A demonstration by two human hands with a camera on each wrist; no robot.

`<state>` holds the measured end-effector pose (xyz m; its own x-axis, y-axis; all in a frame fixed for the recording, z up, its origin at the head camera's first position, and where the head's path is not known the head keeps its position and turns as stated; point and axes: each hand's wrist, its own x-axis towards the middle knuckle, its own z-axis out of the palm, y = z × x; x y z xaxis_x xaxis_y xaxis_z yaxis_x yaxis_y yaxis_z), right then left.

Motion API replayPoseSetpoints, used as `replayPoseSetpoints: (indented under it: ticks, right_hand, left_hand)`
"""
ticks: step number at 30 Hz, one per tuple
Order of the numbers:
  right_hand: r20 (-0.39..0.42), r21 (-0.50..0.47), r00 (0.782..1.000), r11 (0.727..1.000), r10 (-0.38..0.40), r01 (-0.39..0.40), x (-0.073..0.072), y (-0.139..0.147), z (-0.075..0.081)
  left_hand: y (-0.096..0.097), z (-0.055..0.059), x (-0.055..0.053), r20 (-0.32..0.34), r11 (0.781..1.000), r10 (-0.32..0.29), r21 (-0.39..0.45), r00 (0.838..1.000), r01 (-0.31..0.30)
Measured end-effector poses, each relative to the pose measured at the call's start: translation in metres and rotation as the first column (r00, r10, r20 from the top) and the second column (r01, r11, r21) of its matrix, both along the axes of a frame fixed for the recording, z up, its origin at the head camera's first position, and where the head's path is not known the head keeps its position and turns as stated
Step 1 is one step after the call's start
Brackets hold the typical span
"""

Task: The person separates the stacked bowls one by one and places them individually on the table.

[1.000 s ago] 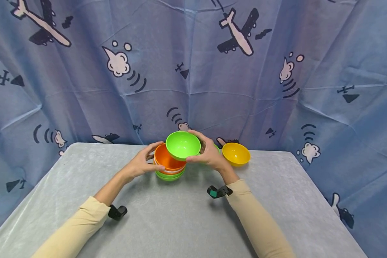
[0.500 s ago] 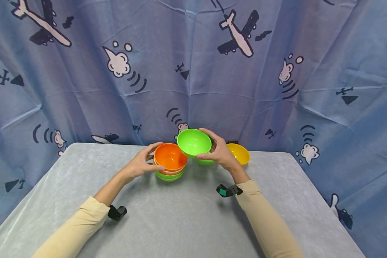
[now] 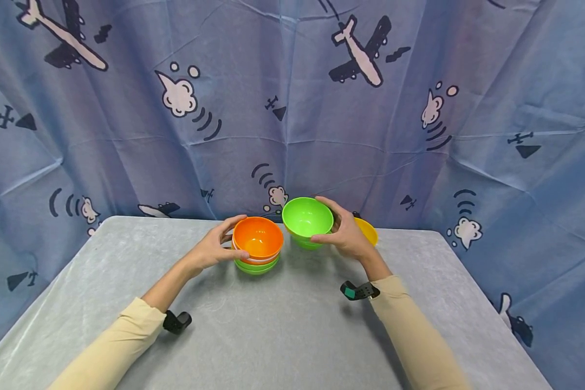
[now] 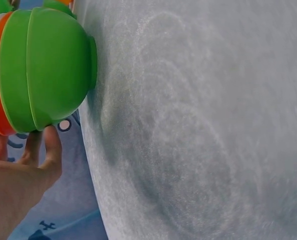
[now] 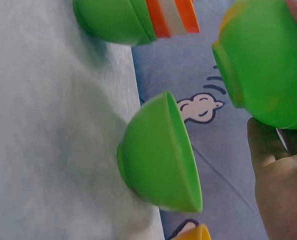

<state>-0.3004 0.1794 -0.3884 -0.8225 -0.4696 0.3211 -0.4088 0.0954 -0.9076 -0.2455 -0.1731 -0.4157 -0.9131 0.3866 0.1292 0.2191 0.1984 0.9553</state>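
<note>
While pinching the raised green bowl (image 3: 306, 216) in the right hand (image 3: 348, 234), higher than the standing green bowl (image 5: 156, 155) near the far edge of the surface (image 3: 273, 336), gripping the bowl stack (image 3: 258, 241) with thumb and fingers of the left hand (image 3: 210, 250); seemingly mid-transfer, probably calling for level lowering.

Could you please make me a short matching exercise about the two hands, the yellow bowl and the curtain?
Column one:
1. Left hand
2. Right hand
3. Yellow bowl
4. Curtain

Column two:
A. Printed with airplanes
B. Holding a single green bowl
C. Partly hidden by a hand in the head view
D. Gripping the stack of bowls with orange on top

Pairs: 1-D, 2-B, 3-C, 4-A
</note>
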Motion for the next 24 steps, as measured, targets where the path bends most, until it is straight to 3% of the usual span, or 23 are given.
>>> replayPoseSetpoints:
  ticks: [18,24]
  right_hand:
    - [-0.001,0.057,0.994,0.992,-0.108,0.108,0.001,0.054,-0.005]
    - [-0.003,0.114,0.985,0.978,-0.173,0.172,0.003,0.075,-0.005]
  left_hand:
    - [-0.001,-0.001,-0.001,-0.016,1.0,-0.012,0.009,1.0,0.012]
    - [0.0,-0.001,0.0,-0.027,1.0,-0.009,0.0,1.0,0.009]
